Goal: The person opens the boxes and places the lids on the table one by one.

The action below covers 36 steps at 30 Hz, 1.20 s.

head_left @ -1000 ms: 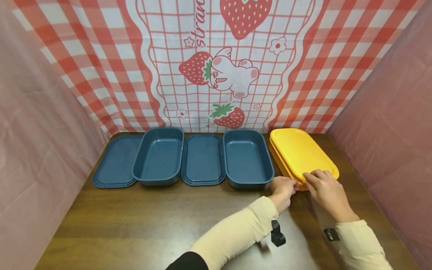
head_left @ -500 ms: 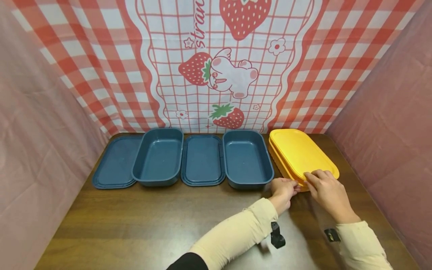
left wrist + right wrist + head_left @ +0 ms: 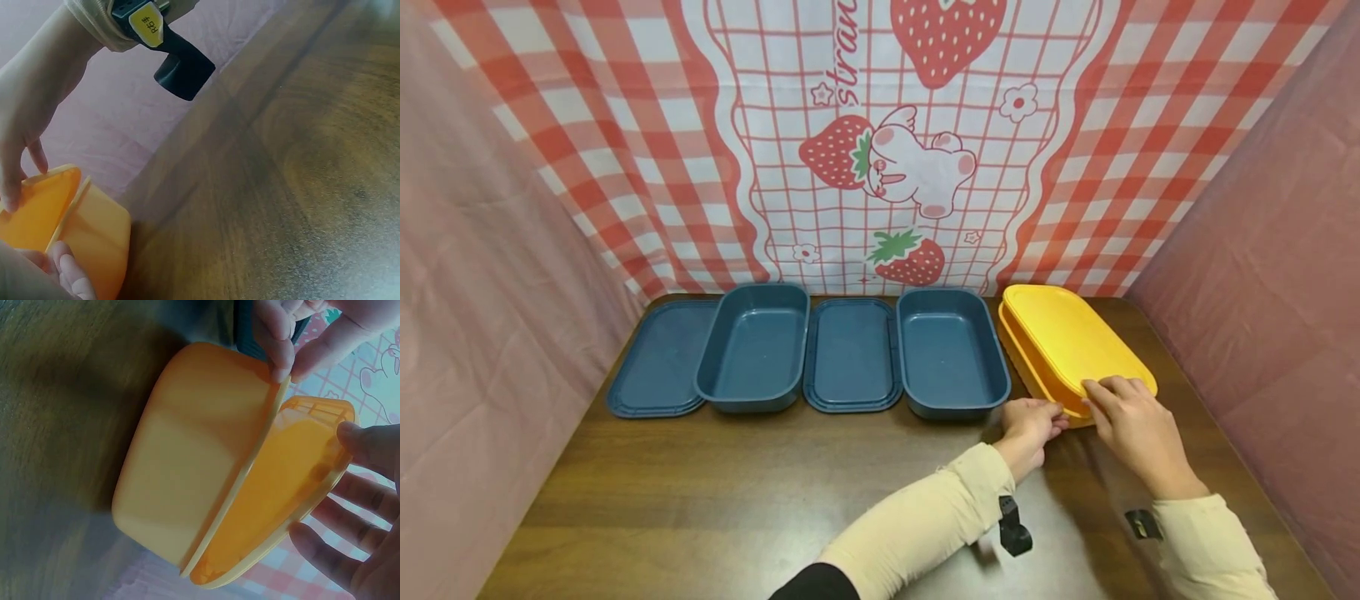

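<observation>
The right hand (image 3: 1138,429) has its fingers curled over the near edge of the yellow lid (image 3: 1078,343), and that edge now stands a little higher than half a second ago: a wedge-shaped gap has opened between the lid and the yellow box (image 3: 1028,367) under it. The right wrist view shows the gap plainly, the lid (image 3: 294,487) hinged up off the box (image 3: 187,469) at the near end while the far end seems still seated. I judge the lid is being peeled off and is only partly free.

The left hand (image 3: 1030,421) has barely shifted; its fingertips pinch the box's near rim at the corner nearest the blue boxes, seemingly steadying it against the pull. From the left wrist camera those fingertips (image 3: 65,275) lie against the box wall (image 3: 100,237), with the lifted lid (image 3: 40,209) above them.

The yellow box sits on the wooden table (image 3: 737,492), touching both hands, at the right end of the row. Just left of it is an open blue box (image 3: 949,350), then a blue lid (image 3: 850,354), another blue box (image 3: 754,346) and a second blue lid (image 3: 658,358), all well clear of the hands
</observation>
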Each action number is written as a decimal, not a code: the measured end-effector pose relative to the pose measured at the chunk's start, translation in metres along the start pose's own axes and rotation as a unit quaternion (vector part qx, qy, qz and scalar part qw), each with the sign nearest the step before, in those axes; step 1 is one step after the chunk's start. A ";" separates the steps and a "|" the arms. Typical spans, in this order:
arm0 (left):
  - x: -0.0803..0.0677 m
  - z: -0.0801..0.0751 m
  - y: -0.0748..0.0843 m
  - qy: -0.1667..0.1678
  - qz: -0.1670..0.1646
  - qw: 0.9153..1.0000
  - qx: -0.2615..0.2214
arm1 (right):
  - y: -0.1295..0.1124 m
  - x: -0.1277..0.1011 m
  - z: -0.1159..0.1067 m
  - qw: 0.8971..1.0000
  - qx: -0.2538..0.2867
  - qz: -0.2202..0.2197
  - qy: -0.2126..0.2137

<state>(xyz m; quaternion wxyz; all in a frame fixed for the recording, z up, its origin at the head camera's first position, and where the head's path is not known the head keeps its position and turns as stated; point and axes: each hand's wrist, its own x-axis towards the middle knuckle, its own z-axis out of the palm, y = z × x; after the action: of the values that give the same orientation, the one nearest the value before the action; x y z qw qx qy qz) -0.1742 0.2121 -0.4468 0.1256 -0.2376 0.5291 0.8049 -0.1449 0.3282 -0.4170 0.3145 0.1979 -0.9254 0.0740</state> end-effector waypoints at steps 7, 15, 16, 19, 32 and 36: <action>0.000 -0.002 -0.002 -0.003 -0.001 1.000 0.004 | 0.000 0.000 -0.003 1.000 0.005 0.013 0.013; 0.001 -0.003 -0.002 -0.005 0.001 1.000 -0.004 | 0.001 0.001 -0.006 0.999 0.009 0.010 0.032; 0.001 -0.003 -0.002 -0.006 0.002 1.000 -0.005 | 0.001 0.002 -0.007 0.999 0.009 0.009 0.034; 0.000 -0.004 -0.002 -0.009 0.005 1.000 -0.007 | 0.002 0.002 -0.008 0.999 0.010 0.007 0.042; -0.003 -0.006 -0.005 -0.017 0.012 1.000 0.004 | 0.005 -0.003 -0.013 0.997 0.011 0.025 0.068; -0.003 -0.007 -0.004 -0.017 0.013 1.000 0.010 | 0.006 -0.002 -0.013 0.996 0.018 0.024 0.086</action>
<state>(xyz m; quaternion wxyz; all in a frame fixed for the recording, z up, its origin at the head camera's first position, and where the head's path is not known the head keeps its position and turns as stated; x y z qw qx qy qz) -0.1677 0.2076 -0.4506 0.1260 -0.2154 0.5377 0.8054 -0.1387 0.3381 -0.4076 0.3874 0.1739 -0.8980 0.1148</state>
